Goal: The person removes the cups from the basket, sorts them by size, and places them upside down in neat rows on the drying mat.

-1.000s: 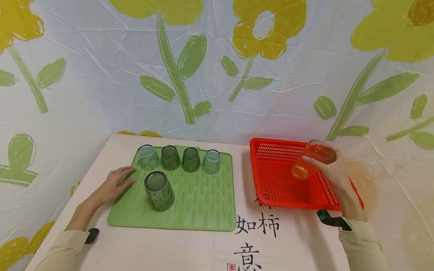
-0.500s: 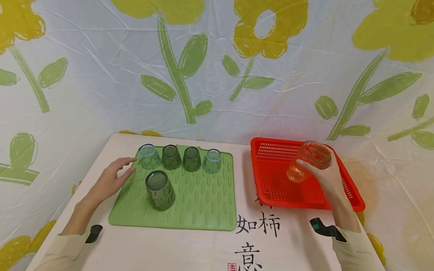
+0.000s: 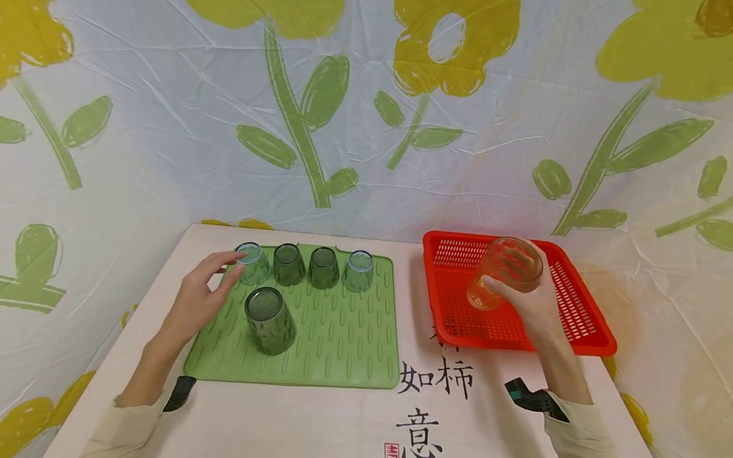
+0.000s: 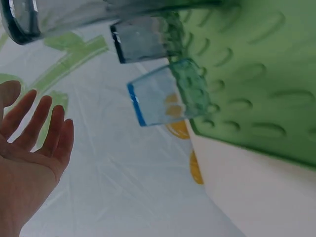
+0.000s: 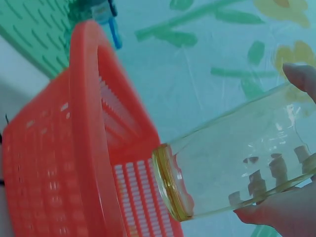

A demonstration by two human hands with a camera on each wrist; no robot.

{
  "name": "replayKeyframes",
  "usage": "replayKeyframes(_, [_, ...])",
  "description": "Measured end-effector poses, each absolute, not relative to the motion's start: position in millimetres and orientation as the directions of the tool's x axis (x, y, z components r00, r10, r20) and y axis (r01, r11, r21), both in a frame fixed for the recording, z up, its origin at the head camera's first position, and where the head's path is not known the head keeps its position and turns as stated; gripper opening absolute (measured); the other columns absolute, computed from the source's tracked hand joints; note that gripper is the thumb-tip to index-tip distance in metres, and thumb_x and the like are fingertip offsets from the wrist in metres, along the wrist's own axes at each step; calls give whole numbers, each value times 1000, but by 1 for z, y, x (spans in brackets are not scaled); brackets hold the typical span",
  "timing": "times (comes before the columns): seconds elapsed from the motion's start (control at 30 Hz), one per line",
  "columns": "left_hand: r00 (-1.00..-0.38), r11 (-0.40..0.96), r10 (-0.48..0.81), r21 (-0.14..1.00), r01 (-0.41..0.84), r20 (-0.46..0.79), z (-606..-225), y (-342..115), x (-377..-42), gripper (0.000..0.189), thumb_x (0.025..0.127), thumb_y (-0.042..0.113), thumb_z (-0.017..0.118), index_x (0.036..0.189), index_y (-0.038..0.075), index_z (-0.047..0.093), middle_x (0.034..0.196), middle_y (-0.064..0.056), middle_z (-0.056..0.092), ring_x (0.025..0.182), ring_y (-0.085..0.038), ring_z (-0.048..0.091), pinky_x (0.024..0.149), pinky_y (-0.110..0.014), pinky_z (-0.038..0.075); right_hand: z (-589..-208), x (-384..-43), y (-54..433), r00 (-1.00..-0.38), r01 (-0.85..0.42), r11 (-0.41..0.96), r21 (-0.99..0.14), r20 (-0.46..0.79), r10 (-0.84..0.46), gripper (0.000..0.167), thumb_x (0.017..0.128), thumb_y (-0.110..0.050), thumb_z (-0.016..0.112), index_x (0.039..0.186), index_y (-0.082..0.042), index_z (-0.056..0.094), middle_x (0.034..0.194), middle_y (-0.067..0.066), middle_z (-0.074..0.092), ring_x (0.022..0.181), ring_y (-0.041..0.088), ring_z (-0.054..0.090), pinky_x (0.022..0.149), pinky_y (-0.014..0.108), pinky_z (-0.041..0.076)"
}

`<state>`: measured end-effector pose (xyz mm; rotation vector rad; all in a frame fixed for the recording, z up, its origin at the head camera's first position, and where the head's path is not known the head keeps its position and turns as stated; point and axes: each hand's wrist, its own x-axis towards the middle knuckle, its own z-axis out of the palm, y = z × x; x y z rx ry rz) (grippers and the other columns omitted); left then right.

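My right hand (image 3: pixel 538 308) grips a clear amber drinking glass (image 3: pixel 497 280), tilted above the red plastic basket (image 3: pixel 515 345). In the right wrist view, fingers and thumb lie on either side of the amber glass (image 5: pixel 237 158). My left hand (image 3: pixel 200 296) is raised over the left edge of the green mat (image 3: pixel 343 350), fingers apart and holding nothing. Its fingertips overlap a small blue-rimmed glass (image 3: pixel 256 270) in the head view; in the left wrist view the hand (image 4: pixel 34 148) is apart from the blue-rimmed glass (image 4: pixel 163 98).
Along the mat's back stand two small dark green glasses, the left one (image 3: pixel 289 266) and the right one (image 3: pixel 323 268), and another blue-rimmed glass (image 3: pixel 358 272). A tall green glass (image 3: pixel 271 324) stands nearer the front. A flower-patterned cloth (image 3: pixel 366 152) hangs behind.
My right hand has moved left with the amber glass over the basket. My left hand has lifted off the mat's edge and shifted right towards the blue-rimmed glass.
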<state>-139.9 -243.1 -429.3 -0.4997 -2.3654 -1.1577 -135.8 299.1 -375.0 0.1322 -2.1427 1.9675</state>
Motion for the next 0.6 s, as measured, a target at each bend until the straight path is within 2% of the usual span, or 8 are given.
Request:
replayKeyframes(0.17, [-821, 540, 127, 656, 528, 556, -421, -228, -137, 33, 101, 2, 63, 134, 6, 66, 129, -12, 65, 113, -6, 53, 94, -15, 39, -373, -132, 282, -967, -246, 94, -965, 251, 44, 79, 87, 8, 76, 152, -19, 40, 144, 8, 51, 131, 23, 51, 95, 20, 52])
replayKeyframes(0.47, [-747, 432, 193, 629, 647, 636, -407, -194, -131, 44, 94, -9, 68, 135, 7, 65, 132, -8, 64, 119, -11, 55, 98, -23, 43, -373, -128, 252, -955, -295, 95, -951, 294, -33, 84, 84, 11, 77, 153, -18, 39, 146, 12, 49, 134, 27, 49, 96, 24, 54])
replayKeyframes(0.6, [-727, 401, 211, 620, 674, 653, -402, -178, -128, 46, 92, -10, 69, 135, 5, 65, 131, -10, 65, 116, -21, 58, 98, -24, 44, -376, -128, 239, -945, -325, 65, -944, 320, -68, 87, 82, 14, 77, 153, -17, 39, 146, 15, 47, 133, 32, 48, 95, 28, 55])
